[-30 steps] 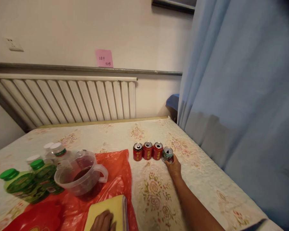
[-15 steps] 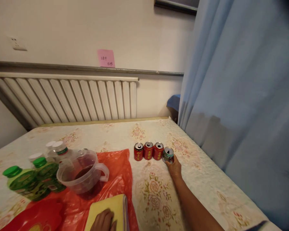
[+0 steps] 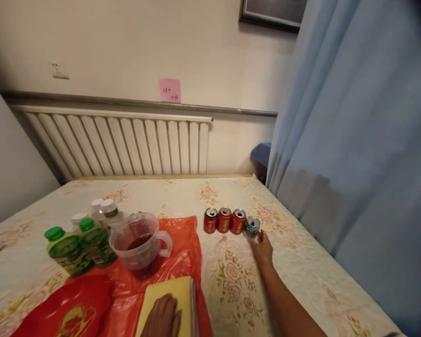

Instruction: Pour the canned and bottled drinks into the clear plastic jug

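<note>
My right hand (image 3: 263, 252) is beside a small green can (image 3: 251, 229), its thumb and fingers apart at the can's near right side; whether a fingertip still touches it I cannot tell. That opened can stands at the right end of a row with several cans, beside a red can (image 3: 238, 222), another red can (image 3: 224, 221) and a red can with a dark top band (image 3: 210, 222). My left hand (image 3: 163, 316) lies flat on a folded yellow cloth (image 3: 185, 295), fingers extended and holding nothing.
A red plastic sheet (image 3: 182, 234) bears a clear measuring jug (image 3: 140, 248) of dark liquid and a red tray (image 3: 49, 304). Green-capped bottles (image 3: 70, 252) and white-capped bottles (image 3: 110, 213) stand at left. A blue curtain (image 3: 337, 164) hangs along the right; a radiator (image 3: 143, 145) stands behind.
My right hand has loosened from the green can and drawn slightly back toward me. The can stands in the row. The view has shifted left; my left hand stays on the cloth.
</note>
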Available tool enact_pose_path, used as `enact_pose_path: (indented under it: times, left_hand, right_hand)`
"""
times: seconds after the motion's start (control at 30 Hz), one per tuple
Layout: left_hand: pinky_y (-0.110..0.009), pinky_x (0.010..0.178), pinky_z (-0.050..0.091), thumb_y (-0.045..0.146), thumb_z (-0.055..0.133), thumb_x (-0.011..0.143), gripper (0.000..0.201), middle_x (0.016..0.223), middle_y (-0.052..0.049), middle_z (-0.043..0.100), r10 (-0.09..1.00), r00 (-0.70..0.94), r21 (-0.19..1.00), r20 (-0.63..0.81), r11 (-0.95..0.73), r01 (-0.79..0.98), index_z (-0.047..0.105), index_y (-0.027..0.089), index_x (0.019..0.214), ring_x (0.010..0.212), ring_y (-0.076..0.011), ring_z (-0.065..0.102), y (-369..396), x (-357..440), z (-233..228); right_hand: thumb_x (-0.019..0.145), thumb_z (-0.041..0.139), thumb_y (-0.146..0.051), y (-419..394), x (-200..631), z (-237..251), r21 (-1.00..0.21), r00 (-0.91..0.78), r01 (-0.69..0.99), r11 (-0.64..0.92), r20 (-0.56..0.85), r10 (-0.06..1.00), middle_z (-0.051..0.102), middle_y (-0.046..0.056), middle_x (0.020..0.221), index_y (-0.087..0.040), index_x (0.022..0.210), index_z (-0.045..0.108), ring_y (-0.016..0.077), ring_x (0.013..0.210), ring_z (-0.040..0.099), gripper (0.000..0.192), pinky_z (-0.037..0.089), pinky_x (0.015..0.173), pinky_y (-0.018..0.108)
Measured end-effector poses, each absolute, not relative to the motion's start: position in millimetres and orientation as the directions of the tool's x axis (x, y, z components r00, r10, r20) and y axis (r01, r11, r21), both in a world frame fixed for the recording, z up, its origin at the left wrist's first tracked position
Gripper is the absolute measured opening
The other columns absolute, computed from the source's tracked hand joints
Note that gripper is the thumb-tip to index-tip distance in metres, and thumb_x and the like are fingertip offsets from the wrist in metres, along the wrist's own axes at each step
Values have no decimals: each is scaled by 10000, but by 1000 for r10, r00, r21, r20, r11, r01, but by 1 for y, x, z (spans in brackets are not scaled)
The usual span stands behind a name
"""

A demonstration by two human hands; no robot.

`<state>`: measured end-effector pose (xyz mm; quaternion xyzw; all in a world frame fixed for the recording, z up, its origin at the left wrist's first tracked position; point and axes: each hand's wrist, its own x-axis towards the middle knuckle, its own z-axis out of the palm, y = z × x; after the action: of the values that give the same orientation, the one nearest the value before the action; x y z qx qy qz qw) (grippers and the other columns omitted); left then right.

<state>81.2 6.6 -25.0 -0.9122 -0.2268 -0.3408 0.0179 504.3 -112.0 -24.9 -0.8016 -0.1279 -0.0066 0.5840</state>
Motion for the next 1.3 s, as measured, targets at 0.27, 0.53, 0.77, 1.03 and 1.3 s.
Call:
enact_pose_path:
  times: [0.27,0.53,0.77,1.03,1.3]
  left_hand:
    - [-389,884,564,386,416,982,241,1048,-61,693,483,645,183,591,-860,476,599,239,1032,1001,-235,665,-2,81,-26]
    - [-413,945,533,301,418,970,201,1082,-64,683,524,647,207,554,-839,503,587,232,1053,1049,-241,646,-6,81,-30]
    - [-431,970,524,283,449,948,224,1154,-98,678,517,625,175,585,-833,526,591,206,1103,1109,-261,633,-6,79,-41]
    - [-425,997,511,219,470,918,196,1142,-74,686,546,630,210,552,-823,528,605,222,1060,1109,-248,635,-9,80,-39]
    - [-422,983,511,195,483,888,215,1148,-94,686,552,587,227,593,-813,536,579,222,1078,1105,-262,636,-10,82,-55]
  right_hand:
    - [638,587,-532,-130,464,-21,-930,977,179,-320,132,166,651,188,1241,-80,1343,505,282,1092,654,842,480,995,372]
    - [665,560,-505,-143,418,-10,-919,973,200,-340,146,176,728,159,1059,-97,1215,605,285,949,700,686,513,935,390]
    - [671,535,-532,-150,384,-6,-903,970,217,-371,155,190,743,130,946,-121,1146,637,288,876,706,637,534,861,387]
    - [672,504,-526,-156,361,-7,-868,959,253,-427,166,232,743,112,867,-161,1078,663,309,834,701,569,531,816,411]
    - [647,557,-548,-122,344,13,-902,901,305,-305,169,399,755,82,835,-229,871,687,304,828,708,411,554,763,394]
